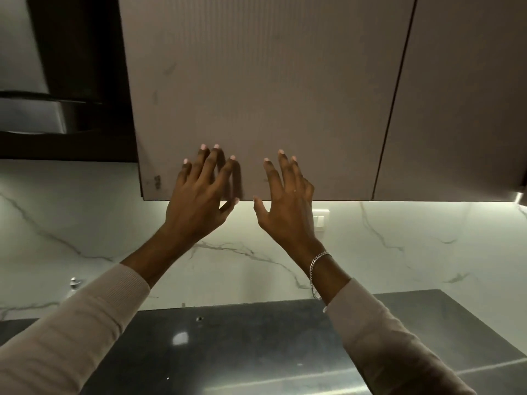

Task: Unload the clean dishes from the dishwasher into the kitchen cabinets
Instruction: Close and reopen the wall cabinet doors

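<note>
- Cabinet door: upper unit, closed, no handle visible; its lower edge hangs in front of the backsplash
- Dishes and dishwasher: neither in view; no dish in either hand
- Left hand: raised against the door's lower part, fingers straight and spread apart, thumb near the lower edge; contact with the panel looks likely but cannot be confirmed
- Right hand: just beside the left, fingers likewise apart, holding nothing; bracelet on the wrist
- Step in hand, as judged: opening the cabinet to receive dishes
- Next move, as judged: with no handle, either a push on the panel to release a latch, or fingertips hooked under the lower edge to pull the door outward; which of the two cannot be told
- Surroundings: second door to the right, hood to the left, dark counter below
</note>
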